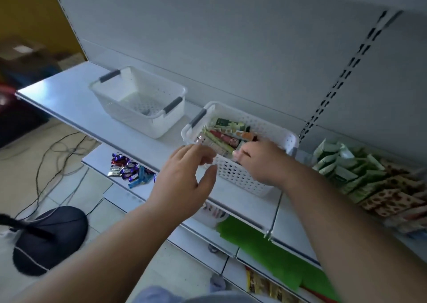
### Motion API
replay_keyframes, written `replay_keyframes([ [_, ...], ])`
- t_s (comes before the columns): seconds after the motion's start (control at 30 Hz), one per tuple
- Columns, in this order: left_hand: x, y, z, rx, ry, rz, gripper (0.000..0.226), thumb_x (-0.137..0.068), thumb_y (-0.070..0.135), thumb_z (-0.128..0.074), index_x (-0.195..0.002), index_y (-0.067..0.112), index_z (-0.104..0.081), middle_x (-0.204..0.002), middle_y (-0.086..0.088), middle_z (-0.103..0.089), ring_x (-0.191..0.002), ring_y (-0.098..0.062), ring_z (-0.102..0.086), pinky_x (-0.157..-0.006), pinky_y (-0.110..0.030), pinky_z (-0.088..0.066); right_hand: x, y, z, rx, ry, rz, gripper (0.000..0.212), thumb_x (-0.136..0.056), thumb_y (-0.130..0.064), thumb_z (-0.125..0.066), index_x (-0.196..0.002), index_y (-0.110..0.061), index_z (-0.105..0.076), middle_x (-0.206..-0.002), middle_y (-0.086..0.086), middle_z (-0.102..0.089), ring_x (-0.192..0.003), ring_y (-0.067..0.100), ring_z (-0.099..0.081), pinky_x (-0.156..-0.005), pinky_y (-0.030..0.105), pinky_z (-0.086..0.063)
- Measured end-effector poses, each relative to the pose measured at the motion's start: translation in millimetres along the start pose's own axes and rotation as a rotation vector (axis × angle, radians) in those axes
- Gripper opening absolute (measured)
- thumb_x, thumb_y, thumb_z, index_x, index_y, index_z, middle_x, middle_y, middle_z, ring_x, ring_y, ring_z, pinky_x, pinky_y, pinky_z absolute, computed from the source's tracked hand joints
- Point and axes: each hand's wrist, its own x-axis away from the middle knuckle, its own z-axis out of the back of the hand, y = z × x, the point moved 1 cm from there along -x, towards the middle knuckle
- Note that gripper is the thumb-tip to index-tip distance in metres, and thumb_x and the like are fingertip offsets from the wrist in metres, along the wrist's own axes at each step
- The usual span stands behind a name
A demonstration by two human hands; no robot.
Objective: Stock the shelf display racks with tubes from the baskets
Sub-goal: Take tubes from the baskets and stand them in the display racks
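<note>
— Nearest the lens, at the bottom of the frame, two bare forearms are seen reaching up toward the middle. What is being done by the left hand (pixel 184 175)?

— It is held just in front of the near rim of the white perforated plastic basket with grey handles (pixel 272 138), fingers loosely spread and thumb apart, with nothing held. A steadying of the basket seems intended, though contact with the rim cannot be confirmed.

— And the right hand (pixel 261 161)?

— It is lowered over the near wall into the basket, with fingers curled down among the flat printed tubes (pixel 221 138). A tube is probably being picked, but the fingertips are hidden, so the grip cannot be told.

— Where are the tubes kept?

— They are piled lengthwise in that basket, at centre frame: glossy, flattened, in red, green and cream print. The basket has been set close to the display rack of green and brown patterned tubes (pixel 360 175) at the right edge, presumably so that each carry is kept short. There the tubes are laid overlapping, on a slant.

— And the other basket?

— A second white perforated basket (pixel 138 101), matching in shape, is left further up and to the left on the pale metal shelf (pixel 64 99); no tubes are seen in it.
</note>
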Motion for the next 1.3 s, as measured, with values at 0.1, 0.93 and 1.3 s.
replay_keyframes([
  [0.1,-21,-15,2,0.051,-0.010,-0.030,0.018,-0.086,0.027,-0.057,-0.103,0.023,-0.060,-0.094,0.015,-0.058,-0.091,-0.003,-0.052,-0.080,-0.018,-0.041,-2,-10,-4,0.043,-0.057,-0.025,0.042,-0.102,-0.049,-0.028,-0.074,-0.022,-0.045,-0.079,0.003,-0.052,-0.076,0.020,-0.051,-0.067,0.034,-0.040],
  [0.93,-176,-53,-49,-0.340,-0.572,-0.540,0.022,-0.093,0.031,-0.044,-0.101,0.014,-0.056,-0.095,-0.010,-0.064,-0.085,-0.028,-0.058,-0.069,-0.033,-0.046,44,-52,-4,-0.492,0.830,-0.364,0.024,-0.093,-0.050,-0.048,-0.094,-0.026,-0.048,-0.080,0.003,-0.063,-0.071,0.020,-0.061,-0.067,0.041,-0.052],
  [1.3,-96,35,-29,0.166,-0.494,-0.627,0.022,-0.093,0.024,-0.053,-0.114,0.023,-0.057,-0.107,0.009,-0.051,-0.078,-0.003,-0.047,-0.063,-0.013,-0.035,130,-5,-7,-0.667,1.066,-0.331,0.025,-0.089,-0.056,-0.046,-0.095,-0.033,-0.050,-0.076,-0.010,-0.057,-0.069,0.013,-0.055,-0.067,0.039,-0.047],
])
